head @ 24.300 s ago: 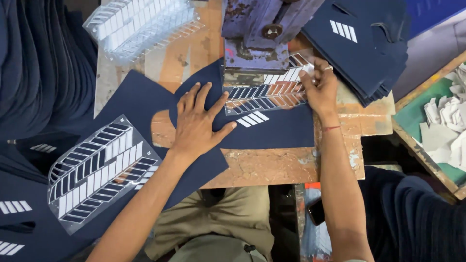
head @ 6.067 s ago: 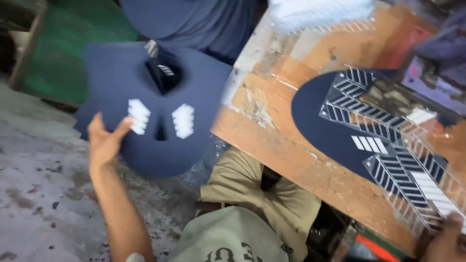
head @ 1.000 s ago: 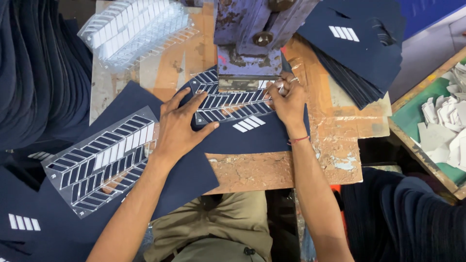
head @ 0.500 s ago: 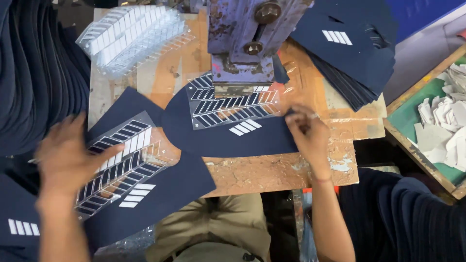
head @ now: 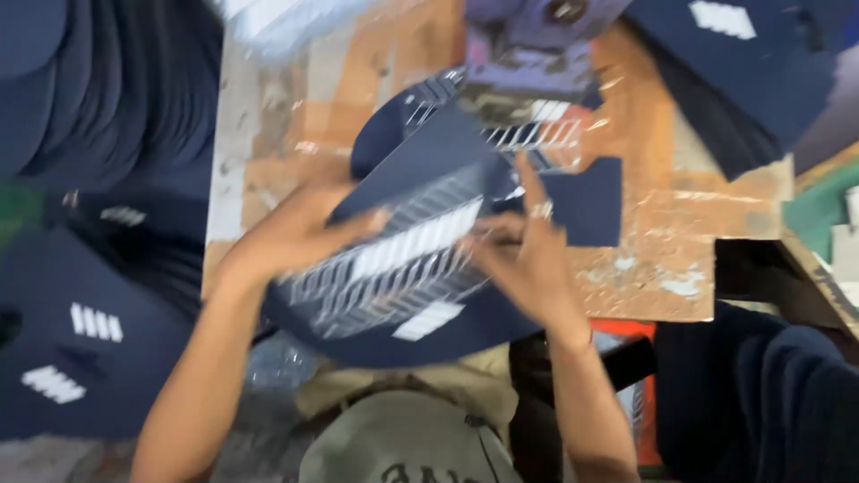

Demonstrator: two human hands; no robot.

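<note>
My left hand (head: 291,237) and my right hand (head: 528,259) hold a dark blue cut fabric piece (head: 403,259) between them, above the front edge of the worn wooden table (head: 680,224). A clear film with white stripe marks (head: 403,255) lies on top of that piece. Behind it a second dark blue piece (head: 582,201) with a striped film lies flat under the purple press machine (head: 537,36). The picture is blurred by motion.
Stacks of dark blue pieces with white stripes sit at the far right (head: 752,63) and at the left (head: 80,349). A clear tray of films (head: 277,18) stands at the back. A green bin edge (head: 832,215) shows at the right.
My left hand came back from the left with a blue piece and film. Both hands now hold it in front of the piece under the press. The camera has tilted.
</note>
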